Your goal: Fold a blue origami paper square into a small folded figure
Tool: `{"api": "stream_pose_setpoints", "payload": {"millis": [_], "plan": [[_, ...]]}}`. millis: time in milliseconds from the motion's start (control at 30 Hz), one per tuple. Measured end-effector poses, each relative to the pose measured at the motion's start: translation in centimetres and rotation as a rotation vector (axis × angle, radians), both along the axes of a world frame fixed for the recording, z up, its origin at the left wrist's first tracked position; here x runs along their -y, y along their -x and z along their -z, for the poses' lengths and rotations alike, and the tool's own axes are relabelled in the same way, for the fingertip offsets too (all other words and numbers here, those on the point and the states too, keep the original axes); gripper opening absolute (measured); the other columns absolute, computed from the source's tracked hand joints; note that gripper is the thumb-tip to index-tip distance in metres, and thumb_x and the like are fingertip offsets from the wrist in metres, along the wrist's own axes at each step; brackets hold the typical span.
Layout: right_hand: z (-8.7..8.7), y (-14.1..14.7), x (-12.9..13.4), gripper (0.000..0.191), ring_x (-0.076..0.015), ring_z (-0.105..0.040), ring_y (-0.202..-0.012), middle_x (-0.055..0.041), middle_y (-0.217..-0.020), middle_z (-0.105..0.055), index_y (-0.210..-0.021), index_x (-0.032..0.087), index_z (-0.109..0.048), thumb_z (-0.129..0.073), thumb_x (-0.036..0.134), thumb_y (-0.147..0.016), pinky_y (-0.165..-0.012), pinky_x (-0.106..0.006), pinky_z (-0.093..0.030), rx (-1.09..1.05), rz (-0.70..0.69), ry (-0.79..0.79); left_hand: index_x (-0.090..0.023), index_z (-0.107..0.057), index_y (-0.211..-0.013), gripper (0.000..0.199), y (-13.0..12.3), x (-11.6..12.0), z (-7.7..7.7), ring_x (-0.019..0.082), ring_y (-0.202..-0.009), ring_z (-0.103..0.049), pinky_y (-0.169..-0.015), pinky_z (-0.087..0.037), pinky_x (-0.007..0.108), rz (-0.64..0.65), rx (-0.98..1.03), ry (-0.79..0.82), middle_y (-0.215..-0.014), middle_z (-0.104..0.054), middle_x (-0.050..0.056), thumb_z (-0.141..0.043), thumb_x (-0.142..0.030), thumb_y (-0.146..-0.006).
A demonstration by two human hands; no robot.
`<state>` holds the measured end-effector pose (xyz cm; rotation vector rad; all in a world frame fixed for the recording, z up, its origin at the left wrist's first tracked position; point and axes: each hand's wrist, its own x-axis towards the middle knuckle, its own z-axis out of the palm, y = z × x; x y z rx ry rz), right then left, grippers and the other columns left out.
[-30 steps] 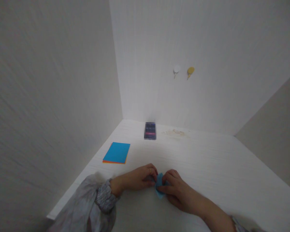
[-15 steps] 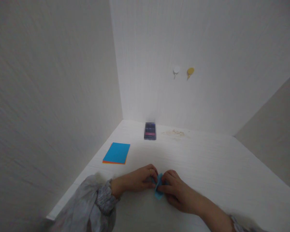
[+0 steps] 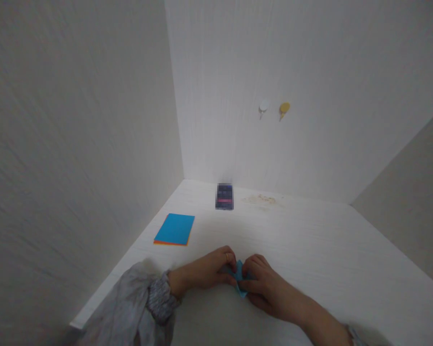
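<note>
Head view. Left hand (image 3: 220, 269): fingers curled, thumb and fingertips on the left side of a small piece of light-blue folded paper (image 3: 240, 278). Gold-coloured ring on one finger; loose grey sleeve (image 3: 130, 300), gathered at the wrist. Right hand (image 3: 265, 286): fingers bent over the right side of the same paper, holding it; part of a grey cuff visible at the lower edge of the view. Both hands close together, paper between them, low over the near part of the white worktop (image 3: 310, 250). Paper partly covered by fingers; full shape cannot be told. Its upper tip and lower corner are exposed.

Stack of coloured sheets (image 3: 175, 229): flat on worktop, beyond and to the left of the left hand, apart from it. Top sheet blue; orange edges visible beneath.

Dark rectangular object (image 3: 224, 196): at rear of worktop, near the back wall (image 3: 220, 96); pixelated, identity unclear, pink band across it. Brownish marks (image 3: 265, 198) on worktop to its right.

Back wall: white round hook (image 3: 263, 105) beside yellow round hook (image 3: 285, 107), apart.
</note>
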<state>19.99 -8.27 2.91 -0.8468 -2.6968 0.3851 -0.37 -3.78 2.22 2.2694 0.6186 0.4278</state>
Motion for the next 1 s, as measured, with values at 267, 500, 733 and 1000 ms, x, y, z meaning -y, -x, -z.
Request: {"api": "stream_pose_setpoints", "payload": {"millis": [267, 500, 733, 1000], "plan": [[-0.4, 0.0, 0.1, 0.013, -0.0188, -0.041, -0.088, -0.0041, -0.087, -0.047, -0.084, 0.021, -0.057, -0.047, 0.019, -0.077, -0.079, -0.037, -0.031, 0.027, -0.007, -0.038, -0.017, -0.055, -0.082, 0.012, -0.4, -0.2, 0.1, 0.013, -0.084, -0.048, -0.076, -0.039, 0.024, -0.022, 0.007, 0.039, -0.090, -0.047, 0.002, -0.059, -0.024, -0.074], [-0.3, 0.2, 0.2, 0.013, -0.0184, -0.042, -0.088, -0.0043, -0.089, -0.049, -0.085, 0.021, -0.058, -0.047, 0.017, -0.078, -0.078, -0.034, -0.033, 0.036, 0.018, -0.012, -0.016, -0.058, -0.073, 0.014, -0.6, -0.3, 0.7, 0.012, -0.080, -0.049, -0.073, -0.039, 0.022, -0.082, 0.019, 0.074, -0.086, -0.048, 0.000, -0.067, -0.022, -0.066], [-0.4, 0.1, 0.3, 0.018, -0.0182, -0.046, -0.087, -0.0062, -0.089, -0.054, -0.089, 0.020, -0.059, -0.043, 0.017, -0.081, -0.076, -0.032, -0.036, -0.038, 0.015, -0.013, -0.017, -0.061, -0.074, 0.007, -0.5, -0.2, 0.5, 0.012, -0.082, -0.049, -0.077, -0.039, 0.023, -0.069, 0.023, 0.064, -0.087, -0.047, 0.000, -0.064, -0.019, -0.068], [0.0, -0.1, 0.3, 0.015, -0.0179, -0.046, -0.086, -0.0052, -0.086, -0.053, -0.081, 0.019, -0.059, -0.044, 0.017, -0.081, -0.076, -0.033, -0.035, -0.031, 0.033, -0.017, -0.021, -0.058, -0.093, 0.016, 0.0, 0.2, -0.7, 0.015, -0.093, -0.047, -0.086, -0.035, 0.027, 0.080, 0.033, -0.037, -0.098, -0.049, 0.003, -0.051, -0.018, -0.079]]}}
